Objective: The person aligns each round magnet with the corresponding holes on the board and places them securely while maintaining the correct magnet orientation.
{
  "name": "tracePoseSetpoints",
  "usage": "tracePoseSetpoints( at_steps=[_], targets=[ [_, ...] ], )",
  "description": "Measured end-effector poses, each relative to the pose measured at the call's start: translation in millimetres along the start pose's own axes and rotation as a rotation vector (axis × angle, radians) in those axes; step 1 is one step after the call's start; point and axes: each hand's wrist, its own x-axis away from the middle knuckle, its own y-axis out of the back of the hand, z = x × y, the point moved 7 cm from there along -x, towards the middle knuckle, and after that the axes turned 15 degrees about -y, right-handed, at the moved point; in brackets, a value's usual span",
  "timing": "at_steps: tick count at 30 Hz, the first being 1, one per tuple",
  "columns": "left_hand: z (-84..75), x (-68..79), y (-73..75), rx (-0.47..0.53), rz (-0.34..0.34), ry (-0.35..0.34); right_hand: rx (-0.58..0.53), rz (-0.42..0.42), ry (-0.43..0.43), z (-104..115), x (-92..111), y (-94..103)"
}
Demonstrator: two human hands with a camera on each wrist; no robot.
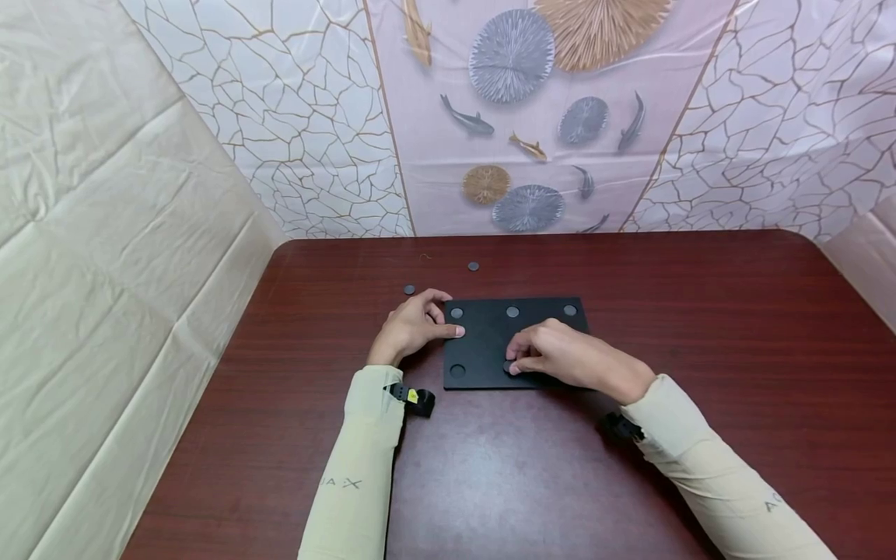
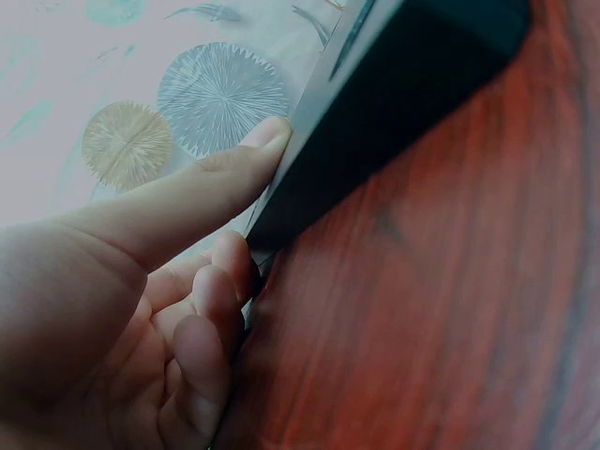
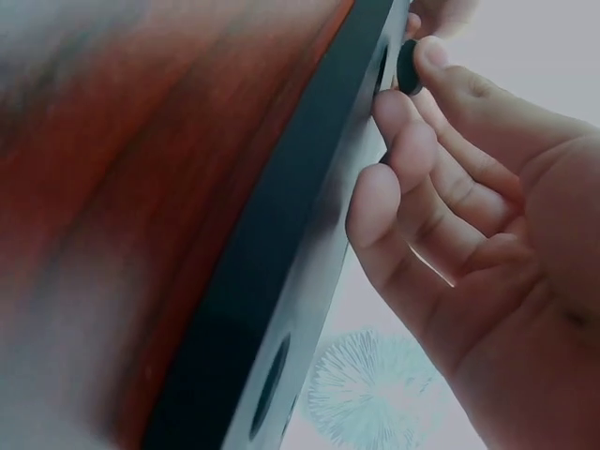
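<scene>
The small dark disc (image 3: 407, 67) is just above the black board (image 1: 483, 346), whose long axis runs left to right, and lies right of the unfilled near-left recess (image 1: 457, 371). The right grip (image 1: 563, 354) pinches this disc; the left grip (image 1: 413, 327) holds the board's left edge.

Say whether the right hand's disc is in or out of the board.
Out: the right wrist view shows the disc pinched in the right hand, raised off the face of the board.
</scene>
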Motion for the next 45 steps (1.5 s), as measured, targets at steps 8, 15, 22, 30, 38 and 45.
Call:
tracePoseSetpoints(
  at_steps=[8,15,22,30,38,45],
  targets=[
    [-0.9,0.3,-0.3,0.000,0.001,0.002,-0.020,-0.032,0.013,7.9,-1.7,-3.6],
    [-1.5,0.2,0.3,-0.004,-0.001,-0.006,-0.027,-0.064,-0.003,15.1,-4.1,-3.6],
    [-4.5,-0.6,-0.4,-0.012,-0.001,-0.019,-0.041,-0.084,-0.009,21.9,-5.7,-4.5],
    [-1.8,-1.6,-1.1,-0.021,0.005,-0.009,-0.062,-0.062,0.043,35.0,-10.5,-14.1],
    [-0.4,0.6,1.1,-0.013,-0.006,-0.022,-0.072,-0.046,0.045,43.7,-16.2,-18.9],
    [0.3,-0.2,0.6,-0.021,-0.009,-0.028,-0.051,-0.039,0.043,48.9,-21.5,-22.5]
  ],
)
